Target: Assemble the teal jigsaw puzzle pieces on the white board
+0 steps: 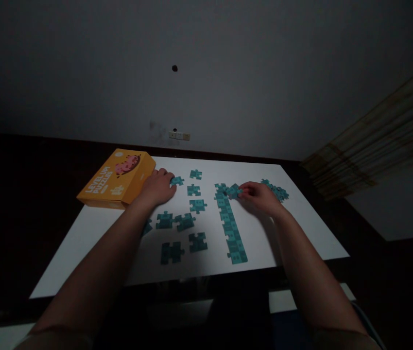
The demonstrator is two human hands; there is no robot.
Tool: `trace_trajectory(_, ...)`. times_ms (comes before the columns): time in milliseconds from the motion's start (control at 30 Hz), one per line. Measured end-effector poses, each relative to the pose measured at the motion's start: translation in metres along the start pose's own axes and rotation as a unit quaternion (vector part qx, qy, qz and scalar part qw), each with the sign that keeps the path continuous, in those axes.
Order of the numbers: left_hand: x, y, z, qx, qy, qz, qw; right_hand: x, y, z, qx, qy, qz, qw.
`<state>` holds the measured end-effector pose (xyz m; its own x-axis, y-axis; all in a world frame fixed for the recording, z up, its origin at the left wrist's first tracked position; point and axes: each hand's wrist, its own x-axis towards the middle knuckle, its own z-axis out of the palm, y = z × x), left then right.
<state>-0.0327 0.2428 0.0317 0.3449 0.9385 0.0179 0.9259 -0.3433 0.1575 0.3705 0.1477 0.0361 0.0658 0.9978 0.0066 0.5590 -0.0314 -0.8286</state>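
Note:
My right hand [259,195] pinches a teal puzzle piece [233,191] close to the upper end of a joined strip of puzzle pieces [231,228]. Whether the held piece touches the strip I cannot tell. Beside the orange box, my left hand [160,186] lies on the white table with its fingers stretched out. Its fingertips are near a small teal piece [177,181]. Several loose pieces are spread between the left hand and the strip, among them one piece [197,205] in the middle and another [172,253] toward the front edge.
An orange puzzle box [119,177] stands at the table's left back. A heap of teal pieces [276,190] lies on the right side of the white table [301,233]. Behind are a wall with a socket panel [179,136] and, at right, a curtain [374,131].

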Motion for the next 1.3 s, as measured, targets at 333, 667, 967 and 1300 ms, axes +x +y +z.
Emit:
trace_trajectory(333, 0.000, -0.003, 0.005, -0.011, 0.010, 0.011, 1.000, 0.005, -0.061, 0.039, 0.174, 0.046, 0.013, 0.984)
trace_trajectory(667, -0.003, 0.000, 0.002, -0.033, 0.008, 0.004, 0.999, 0.079, -0.046, 0.067, 0.097, 0.117, 0.045, 0.987)
trace_trajectory(967, -0.004, 0.002, 0.002, -0.026, 0.014, -0.002, 1.000, 0.124, -0.049, 0.079, -0.236, 0.036, 0.046, 0.970)
trace_trajectory(1300, -0.007, 0.016, -0.020, -0.133, 0.164, 0.006, 0.977, 0.012, -0.122, 0.012, -0.109, 0.178, -0.179, 0.961)
